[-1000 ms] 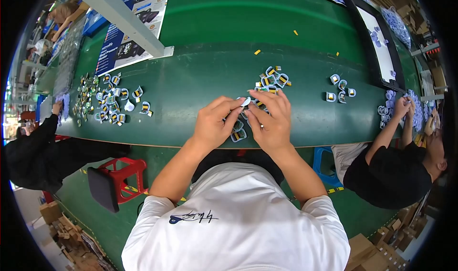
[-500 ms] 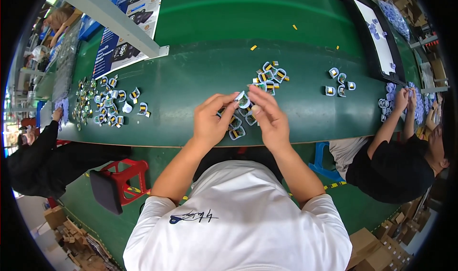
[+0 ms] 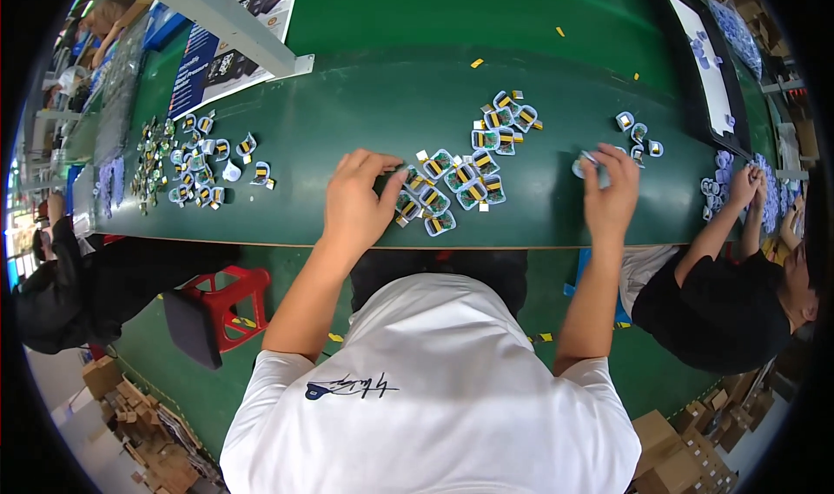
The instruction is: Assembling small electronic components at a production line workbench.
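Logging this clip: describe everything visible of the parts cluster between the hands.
The cluster is many pale-blue, plastic-looking rounded shells with green insides, yellow-and-black pieces and whitish squares. They lie bunched at varied angles on the green tabletop. The left hand is at its left edge; contact is unclear.
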`<state>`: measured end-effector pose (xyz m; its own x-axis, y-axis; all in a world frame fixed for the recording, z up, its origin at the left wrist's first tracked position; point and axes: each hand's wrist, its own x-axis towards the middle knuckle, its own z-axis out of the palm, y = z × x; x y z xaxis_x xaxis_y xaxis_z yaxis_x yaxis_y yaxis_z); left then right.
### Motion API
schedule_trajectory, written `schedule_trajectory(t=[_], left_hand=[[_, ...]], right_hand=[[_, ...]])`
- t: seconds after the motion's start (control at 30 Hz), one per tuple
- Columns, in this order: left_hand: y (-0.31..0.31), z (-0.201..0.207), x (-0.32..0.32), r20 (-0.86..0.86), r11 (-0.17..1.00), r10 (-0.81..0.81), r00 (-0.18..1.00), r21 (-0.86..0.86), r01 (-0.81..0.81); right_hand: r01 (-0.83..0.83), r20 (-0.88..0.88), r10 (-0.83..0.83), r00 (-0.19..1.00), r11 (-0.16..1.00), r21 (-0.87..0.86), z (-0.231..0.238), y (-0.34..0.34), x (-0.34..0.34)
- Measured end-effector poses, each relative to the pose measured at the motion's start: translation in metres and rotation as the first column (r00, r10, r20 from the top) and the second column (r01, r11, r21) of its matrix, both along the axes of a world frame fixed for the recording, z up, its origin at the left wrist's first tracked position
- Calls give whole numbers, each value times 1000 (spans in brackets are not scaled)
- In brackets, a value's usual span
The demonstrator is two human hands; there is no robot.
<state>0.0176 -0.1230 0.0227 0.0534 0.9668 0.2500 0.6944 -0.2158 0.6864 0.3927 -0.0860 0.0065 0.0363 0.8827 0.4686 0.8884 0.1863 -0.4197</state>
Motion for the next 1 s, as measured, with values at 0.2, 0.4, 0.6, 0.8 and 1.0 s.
schedule_trajectory(t=[0.2, 0.4, 0.6, 0.8, 1.0], left_hand=[[0, -1, 4, -201, 998, 45, 979, -34, -53], [5, -11, 3, -120, 999, 39, 992, 30, -35], [11, 13, 21, 212, 980, 199, 957, -51, -192], [8, 13, 48, 416, 989, 140, 898, -13, -148], [1, 8, 46, 464, 999, -25, 886, -5, 31]], right_hand=[[136, 219, -148, 965, 988, 68, -21, 1, 40], [179, 130, -211, 969, 959, 222, -7, 4, 6], [-334, -320, 322, 891, 942, 18, 17, -18, -104], [-437, -424, 390, 818, 899, -15, 35, -16, -157], [-384, -213, 411, 886, 910, 159, 38, -3, -148]])
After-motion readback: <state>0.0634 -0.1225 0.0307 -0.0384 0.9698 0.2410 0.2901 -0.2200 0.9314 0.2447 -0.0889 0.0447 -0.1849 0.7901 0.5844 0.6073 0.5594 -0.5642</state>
